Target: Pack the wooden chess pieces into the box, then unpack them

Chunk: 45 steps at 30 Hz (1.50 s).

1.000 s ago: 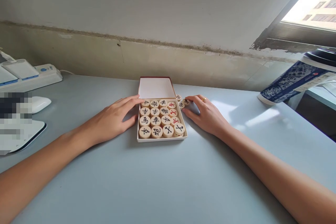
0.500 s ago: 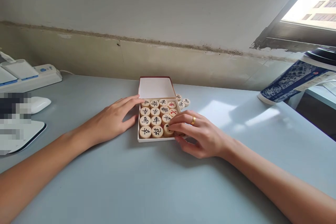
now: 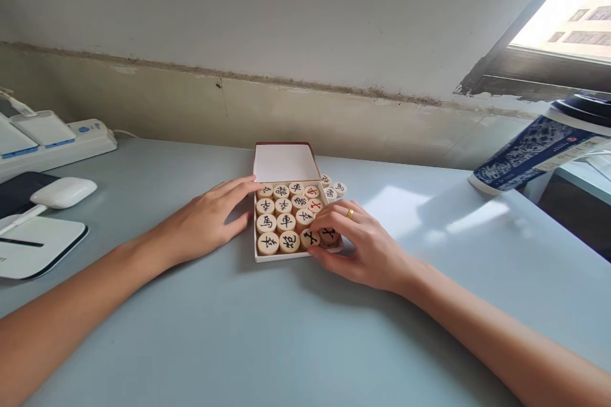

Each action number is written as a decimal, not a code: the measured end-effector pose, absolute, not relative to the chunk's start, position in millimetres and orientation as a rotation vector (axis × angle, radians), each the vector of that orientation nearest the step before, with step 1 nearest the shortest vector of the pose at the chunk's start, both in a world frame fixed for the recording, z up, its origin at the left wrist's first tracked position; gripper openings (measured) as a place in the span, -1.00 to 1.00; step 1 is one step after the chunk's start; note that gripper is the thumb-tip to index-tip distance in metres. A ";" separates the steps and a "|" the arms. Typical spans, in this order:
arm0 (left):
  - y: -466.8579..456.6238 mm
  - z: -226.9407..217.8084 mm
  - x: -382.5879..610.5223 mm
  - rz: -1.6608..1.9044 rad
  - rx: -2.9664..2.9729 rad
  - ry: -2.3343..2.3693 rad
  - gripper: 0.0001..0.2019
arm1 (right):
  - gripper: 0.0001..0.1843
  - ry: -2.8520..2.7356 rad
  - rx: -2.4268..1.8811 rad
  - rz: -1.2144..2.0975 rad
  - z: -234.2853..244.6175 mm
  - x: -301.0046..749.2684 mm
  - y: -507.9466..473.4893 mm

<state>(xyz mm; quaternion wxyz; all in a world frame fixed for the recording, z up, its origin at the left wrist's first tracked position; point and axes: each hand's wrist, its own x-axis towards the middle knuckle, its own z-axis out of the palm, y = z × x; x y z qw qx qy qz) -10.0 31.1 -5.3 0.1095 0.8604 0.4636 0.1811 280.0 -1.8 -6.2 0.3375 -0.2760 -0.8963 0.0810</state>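
An open white box [image 3: 281, 257] stands on the desk with rows of round wooden Chinese chess pieces [image 3: 289, 241] in it, most marked in black, two in red. Its lid [image 3: 285, 163] is folded back towards the wall. My left hand [image 3: 210, 213] lies at the box's left side, fingers stretched, fingertips at the rear left corner and thumb by the side wall. My right hand [image 3: 358, 241], with a gold ring, is over the front right corner. Its thumb and fingers close about a chess piece [image 3: 310, 238] in the front row; the fingers partly hide neighbouring pieces.
Several loose chess pieces [image 3: 340, 189] lie just right of the box, near the lid. At the left are a power strip [image 3: 90, 137], a white earbud case [image 3: 64, 193] and a white charging pad [image 3: 42, 248]. A blue patterned cup [image 3: 529, 149] stands at the right by the window.
My right hand's fingers have shifted slightly on the front row, and the black marks of the two front right pieces now show. My left hand stays at the box. The view has tilted a little.
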 end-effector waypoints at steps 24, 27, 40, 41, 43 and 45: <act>29.2 -3.7 -11.2 0.468 2.519 1.397 -0.50 | -0.72 -1.992 -1.489 -0.015 -33.1 335.4 54.3; 28.2 -3.8 -12.0 0.470 2.518 1.400 -0.50 | -0.61 -2.054 -1.461 -0.013 -34.1 333.2 52.0; 35.7 -10.8 -13.4 0.480 2.534 1.428 -0.38 | -0.80 -2.260 -0.749 0.016 -9.4 303.7 17.7; 35.8 -11.0 -13.3 0.483 2.533 1.429 -0.38 | -0.78 -2.340 -0.641 0.050 -6.8 300.1 13.4; 35.9 -10.9 -13.2 0.489 2.531 1.435 -0.37 | -0.77 -2.433 -0.518 0.096 -3.4 296.1 9.2; 36.0 -10.3 -13.0 0.492 2.529 1.442 -0.38 | -0.80 -2.444 -0.512 0.117 -2.3 296.3 10.3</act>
